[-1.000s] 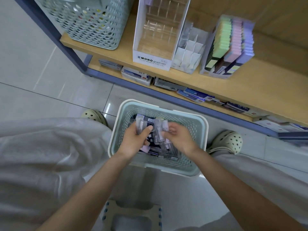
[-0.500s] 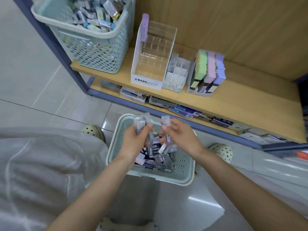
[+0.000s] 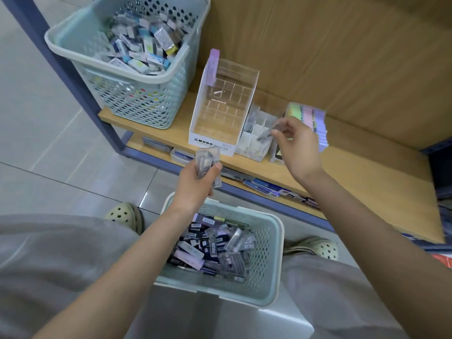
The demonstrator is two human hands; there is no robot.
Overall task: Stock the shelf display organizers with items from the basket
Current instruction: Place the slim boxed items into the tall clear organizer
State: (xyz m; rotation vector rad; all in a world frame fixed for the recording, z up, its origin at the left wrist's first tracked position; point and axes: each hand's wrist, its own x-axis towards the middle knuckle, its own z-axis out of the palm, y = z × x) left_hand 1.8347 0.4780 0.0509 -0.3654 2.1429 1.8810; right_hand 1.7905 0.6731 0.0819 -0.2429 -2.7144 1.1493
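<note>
A pale green basket [image 3: 274, 243] on the floor between my feet holds several small clear and lilac lead cases. My left hand [image 3: 195, 187] is raised above the basket's far rim and grips a bunch of clear cases [image 3: 208, 165]. My right hand [image 3: 298, 148] is over the shelf and pinches one clear case [image 3: 270, 130] just above the small white divided organizer [image 3: 254, 140]. To its left stands a tall clear MONO display organizer [image 3: 220, 111], with a lilac case [image 3: 211, 67] at its top left corner.
A second green basket [image 3: 117, 94] full of eraser packs stands at the left end of the wooden shelf [image 3: 367, 177]. A rack of pastel packs [image 3: 315, 123] sits right of the organizers. Flat boxes lie on the lower shelf [image 3: 264, 187]. My shoes [image 3: 124, 214] flank the floor basket.
Both hands have risen out of the floor basket. The right hand has carried one case up and right to the small white organizer; the left has lifted its bunch toward the shelf edge.
</note>
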